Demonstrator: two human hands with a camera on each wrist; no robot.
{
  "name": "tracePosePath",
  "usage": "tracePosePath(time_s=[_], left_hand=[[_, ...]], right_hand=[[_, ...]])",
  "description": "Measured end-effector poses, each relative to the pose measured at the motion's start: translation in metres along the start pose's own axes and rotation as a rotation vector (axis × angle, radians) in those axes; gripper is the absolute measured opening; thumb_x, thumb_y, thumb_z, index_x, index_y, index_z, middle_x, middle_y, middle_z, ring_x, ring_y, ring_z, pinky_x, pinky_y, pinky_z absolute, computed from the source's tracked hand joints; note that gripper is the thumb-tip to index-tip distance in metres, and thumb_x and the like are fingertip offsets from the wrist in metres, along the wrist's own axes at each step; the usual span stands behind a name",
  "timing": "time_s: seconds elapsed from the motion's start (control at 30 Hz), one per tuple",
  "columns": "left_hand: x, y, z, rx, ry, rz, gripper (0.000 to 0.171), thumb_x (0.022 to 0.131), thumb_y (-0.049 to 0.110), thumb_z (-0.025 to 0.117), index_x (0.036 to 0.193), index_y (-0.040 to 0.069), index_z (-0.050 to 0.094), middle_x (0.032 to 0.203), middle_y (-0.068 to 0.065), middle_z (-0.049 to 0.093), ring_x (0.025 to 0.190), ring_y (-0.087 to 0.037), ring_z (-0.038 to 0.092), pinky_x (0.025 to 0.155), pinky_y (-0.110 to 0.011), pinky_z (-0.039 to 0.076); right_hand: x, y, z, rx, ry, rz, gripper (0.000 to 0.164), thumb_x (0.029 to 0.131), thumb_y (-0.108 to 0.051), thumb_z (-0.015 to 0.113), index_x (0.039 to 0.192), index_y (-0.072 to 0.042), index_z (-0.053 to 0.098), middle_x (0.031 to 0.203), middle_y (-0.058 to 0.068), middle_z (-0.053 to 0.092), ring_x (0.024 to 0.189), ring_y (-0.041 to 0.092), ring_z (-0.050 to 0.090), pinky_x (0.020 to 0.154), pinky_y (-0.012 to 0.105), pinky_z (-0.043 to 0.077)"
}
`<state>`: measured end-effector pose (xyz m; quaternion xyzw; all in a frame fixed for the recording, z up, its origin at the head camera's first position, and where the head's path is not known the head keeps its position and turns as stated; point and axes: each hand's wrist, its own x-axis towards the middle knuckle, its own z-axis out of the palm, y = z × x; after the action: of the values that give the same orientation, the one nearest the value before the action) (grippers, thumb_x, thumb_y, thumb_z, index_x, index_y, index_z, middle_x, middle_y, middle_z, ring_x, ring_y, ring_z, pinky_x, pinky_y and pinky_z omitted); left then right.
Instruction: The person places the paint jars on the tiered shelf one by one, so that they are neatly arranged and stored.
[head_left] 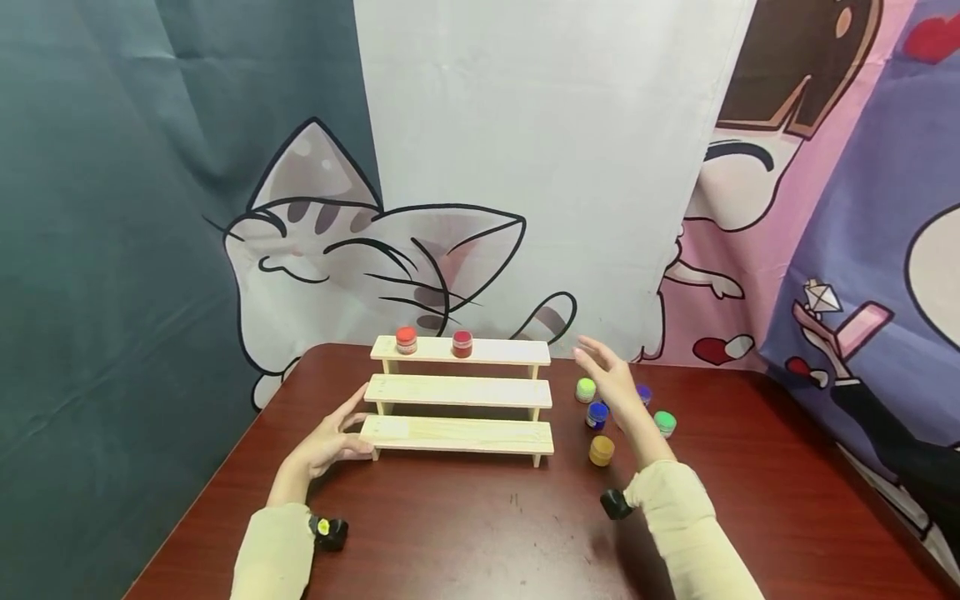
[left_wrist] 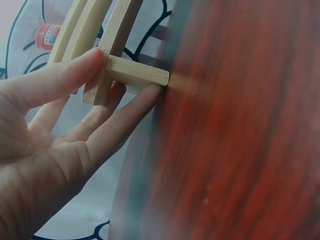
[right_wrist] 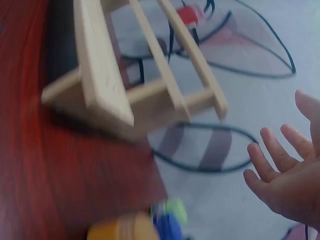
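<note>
A three-step wooden display shelf (head_left: 457, 435) stands on the table. My left hand (head_left: 326, 447) holds its left end; in the left wrist view the thumb lies against the step's end and fingers reach behind the short leg (left_wrist: 137, 71). On the top step sit an orange-red paint jar (head_left: 407, 340) and a dark red paint jar (head_left: 462, 344). My right hand (head_left: 617, 390) is raised right of the shelf, fingers spread and holding nothing. Around and below it stand a lime jar (head_left: 586, 390), a blue jar (head_left: 597, 415), a yellow-ochre jar (head_left: 602, 451) and a green jar (head_left: 664, 423).
Another blue jar (head_left: 643, 394) is partly hidden behind the right wrist. The reddish-brown table (head_left: 465, 533) ends at a printed cloth backdrop (head_left: 555, 167) with cartoon figures. Dark cameras sit on both wrists.
</note>
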<state>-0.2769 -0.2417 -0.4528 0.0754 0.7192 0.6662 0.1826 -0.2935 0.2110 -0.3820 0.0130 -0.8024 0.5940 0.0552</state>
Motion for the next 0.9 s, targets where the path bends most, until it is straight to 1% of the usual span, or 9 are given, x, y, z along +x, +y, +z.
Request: tracePosePath(time_s=[0.1, 0.2, 0.23, 0.33, 0.43, 0.47, 0.67, 0.83, 0.9], left_hand=[[-0.003, -0.001, 0.0, -0.003, 0.018, -0.015, 0.11, 0.079, -0.012, 0.066, 0.158, 0.029, 0.0, 0.152, -0.034, 0.019, 0.089, -0.02, 0.066, 0.078, -0.032, 0.059], [-0.011, -0.001, -0.002, 0.002, 0.029, -0.034, 0.111, 0.08, -0.012, 0.066, 0.158, 0.028, -0.002, 0.153, -0.034, 0.017, 0.088, -0.02, 0.066, 0.078, -0.031, 0.058], [-0.013, -0.002, -0.003, 0.004, 0.031, -0.037, 0.111, 0.08, -0.012, 0.066, 0.158, 0.028, -0.002, 0.153, -0.034, 0.017, 0.087, -0.02, 0.066, 0.078, -0.03, 0.058], [-0.017, -0.001, -0.006, 0.0, 0.026, -0.036, 0.111, 0.08, -0.012, 0.065, 0.158, 0.027, -0.004, 0.152, -0.034, 0.017, 0.086, -0.02, 0.066, 0.079, -0.03, 0.058], [-0.015, 0.002, -0.006, 0.002, 0.026, -0.032, 0.111, 0.079, -0.012, 0.065, 0.158, 0.027, -0.003, 0.152, -0.034, 0.019, 0.092, -0.019, 0.065, 0.079, -0.031, 0.059], [-0.014, 0.003, -0.005, 0.003, 0.025, -0.032, 0.111, 0.079, -0.012, 0.065, 0.158, 0.027, -0.003, 0.152, -0.034, 0.02, 0.094, -0.019, 0.064, 0.079, -0.031, 0.059], [-0.007, 0.006, -0.001, 0.013, 0.016, -0.034, 0.11, 0.08, -0.012, 0.064, 0.157, 0.029, -0.003, 0.152, -0.032, 0.018, 0.092, -0.019, 0.064, 0.078, -0.03, 0.059], [-0.002, 0.005, 0.002, 0.01, 0.005, -0.034, 0.11, 0.08, -0.012, 0.063, 0.157, 0.029, -0.003, 0.153, -0.032, 0.017, 0.091, -0.018, 0.063, 0.079, -0.03, 0.059], [0.0, 0.004, 0.004, 0.006, -0.001, -0.034, 0.11, 0.08, -0.012, 0.064, 0.157, 0.029, -0.003, 0.153, -0.032, 0.018, 0.092, -0.018, 0.064, 0.079, -0.03, 0.059]], right_hand=[[-0.009, 0.011, -0.015, -0.004, 0.023, 0.022, 0.057, 0.099, -0.04, 0.053, 0.148, -0.013, 0.042, 0.147, 0.019, 0.048, 0.135, 0.032, 0.047, 0.116, 0.048, 0.033], [-0.016, 0.021, -0.024, -0.012, 0.029, 0.041, 0.057, 0.099, -0.042, 0.051, 0.147, -0.011, 0.043, 0.143, 0.016, 0.053, 0.126, 0.02, 0.056, 0.114, 0.044, 0.038], [-0.018, 0.024, -0.027, 0.0, 0.032, 0.046, 0.057, 0.099, -0.042, 0.051, 0.146, -0.011, 0.044, 0.14, 0.012, 0.056, 0.121, 0.013, 0.059, 0.112, 0.04, 0.041], [-0.024, 0.032, -0.034, 0.025, 0.039, 0.056, 0.057, 0.1, -0.041, 0.05, 0.146, -0.008, 0.044, 0.138, 0.01, 0.059, 0.107, -0.006, 0.06, 0.1, 0.021, 0.048], [-0.029, 0.04, -0.04, 0.042, 0.062, 0.065, 0.057, 0.099, -0.04, 0.051, 0.145, -0.006, 0.044, 0.134, 0.005, 0.062, 0.098, -0.013, 0.059, 0.089, 0.009, 0.047], [-0.031, 0.042, -0.042, 0.038, 0.071, 0.071, 0.057, 0.099, -0.04, 0.051, 0.144, -0.006, 0.045, 0.135, 0.006, 0.062, 0.097, -0.014, 0.059, 0.09, 0.009, 0.048], [-0.041, 0.06, -0.05, 0.057, 0.102, 0.113, 0.058, 0.098, -0.039, 0.054, 0.142, -0.002, 0.047, 0.124, -0.003, 0.068, 0.1, -0.009, 0.061, 0.104, 0.032, 0.048], [-0.047, 0.074, -0.053, 0.131, 0.15, 0.15, 0.059, 0.098, -0.036, 0.056, 0.142, 0.002, 0.046, 0.107, -0.018, 0.069, 0.095, -0.008, 0.064, 0.101, 0.029, 0.05], [-0.05, 0.079, -0.054, 0.145, 0.163, 0.155, 0.058, 0.098, -0.035, 0.055, 0.142, 0.003, 0.046, 0.109, -0.014, 0.07, 0.096, -0.006, 0.065, 0.099, 0.027, 0.051]])
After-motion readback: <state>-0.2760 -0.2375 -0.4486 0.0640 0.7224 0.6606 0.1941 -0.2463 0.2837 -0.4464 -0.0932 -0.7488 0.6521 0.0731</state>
